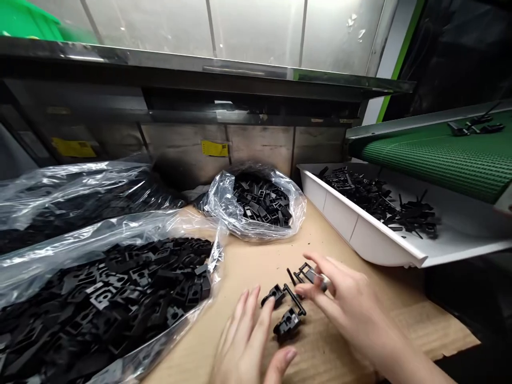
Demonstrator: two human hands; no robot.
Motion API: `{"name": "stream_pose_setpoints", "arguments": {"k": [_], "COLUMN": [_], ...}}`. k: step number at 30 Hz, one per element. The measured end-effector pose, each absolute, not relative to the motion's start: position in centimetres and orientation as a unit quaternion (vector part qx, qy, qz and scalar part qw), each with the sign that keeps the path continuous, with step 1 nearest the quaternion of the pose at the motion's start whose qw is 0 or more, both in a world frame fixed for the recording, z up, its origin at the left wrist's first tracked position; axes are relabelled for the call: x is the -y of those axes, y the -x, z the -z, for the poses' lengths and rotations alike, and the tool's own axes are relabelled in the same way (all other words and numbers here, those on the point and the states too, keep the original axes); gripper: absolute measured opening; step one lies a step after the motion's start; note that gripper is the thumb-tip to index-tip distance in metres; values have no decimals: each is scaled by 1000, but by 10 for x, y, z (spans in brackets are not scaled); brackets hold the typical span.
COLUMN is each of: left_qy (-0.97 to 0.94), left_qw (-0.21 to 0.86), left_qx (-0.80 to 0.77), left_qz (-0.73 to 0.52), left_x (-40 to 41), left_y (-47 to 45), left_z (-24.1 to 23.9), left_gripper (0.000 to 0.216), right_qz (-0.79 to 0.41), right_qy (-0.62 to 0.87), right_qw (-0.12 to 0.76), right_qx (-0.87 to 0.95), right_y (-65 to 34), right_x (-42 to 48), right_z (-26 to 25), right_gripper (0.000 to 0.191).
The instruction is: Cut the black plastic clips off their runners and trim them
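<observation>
Pinching one end of the small black plastic sprue of moulded parts point(288, 304), the right hand point(344, 304) grips it while the left hand point(250, 341) rests spread on it. It looks light, stiff and likely snappable, so the thick middle bar seems best to hold.

You have two open bags point(100, 298) point(256, 205) of black parts on the table point(248, 261), a white tray point(360, 234) of sprues right, green conveyor point(440, 154) above it.

Two yellow labels point(215, 148) on the metal panel point(256, 146) are too blurred to read.
</observation>
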State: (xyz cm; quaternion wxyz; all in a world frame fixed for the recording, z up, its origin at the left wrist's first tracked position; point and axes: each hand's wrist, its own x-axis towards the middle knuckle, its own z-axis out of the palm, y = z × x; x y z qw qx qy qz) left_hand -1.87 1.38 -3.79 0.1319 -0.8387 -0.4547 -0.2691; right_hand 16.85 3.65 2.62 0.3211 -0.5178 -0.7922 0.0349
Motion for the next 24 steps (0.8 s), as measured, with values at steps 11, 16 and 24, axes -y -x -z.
{"name": "stream_pose_setpoints", "arguments": {"k": [11,16,24], "left_qy": [875,877,878], "left_qw": [201,213,251], "left_qx": [401,391,353], "left_qz": [183,181,204], "left_x": [-25,-25,-32], "left_y": [8,9,16], "left_z": [39,38,44], "left_gripper": [28,30,31], "right_qz": [-246,-459,-410], "right_qy": [515,551,611], "right_qw": [299,298,368], "right_qx": [765,630,568], "right_y": [-163,-212,-230], "right_x": [-49,-71,-42], "right_z": [-37,-34,-36], "right_gripper": [22,28,30]}}
